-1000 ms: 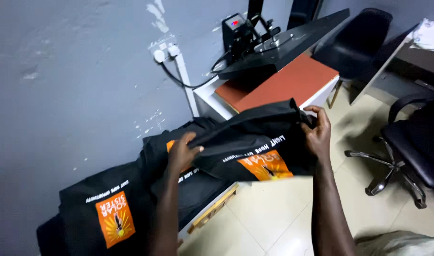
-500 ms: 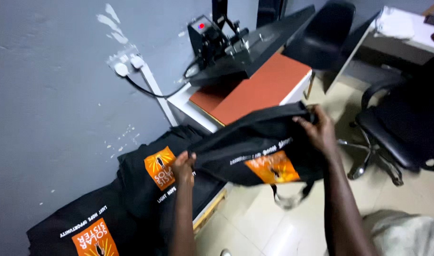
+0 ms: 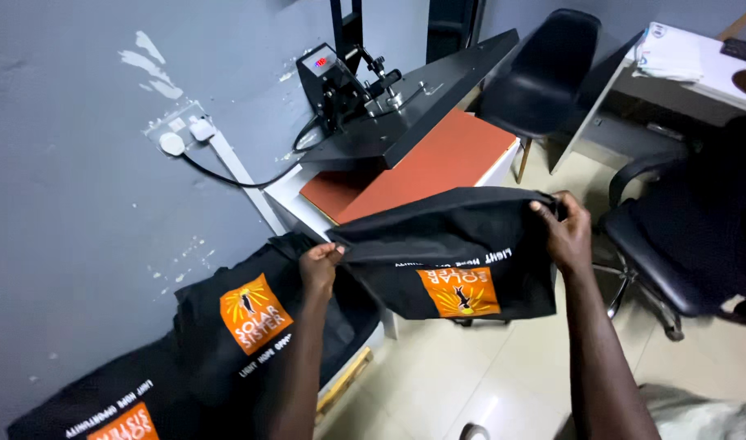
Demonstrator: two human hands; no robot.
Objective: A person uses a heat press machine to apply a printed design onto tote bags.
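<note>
Left hand (image 3: 320, 265) and right hand (image 3: 568, 232) have fingers clamped on 1 black printed bag (image 3: 454, 261), stretched between them; contents unseen. Beyond the fingers: heat press (image 3: 405, 122). Below the left fingers, stacked bags (image 3: 226, 342).

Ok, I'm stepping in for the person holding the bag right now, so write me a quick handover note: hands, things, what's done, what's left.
Left hand grips the left corner of a black cloth bag; right hand grips its right corner. The bag hangs in the air in front of the heat press, whose top plate is raised over the orange pad.
Done: printed black bags lie piled at lower left.
Left, likely: setting the held bag down; it touches neither press nor pile.
</note>
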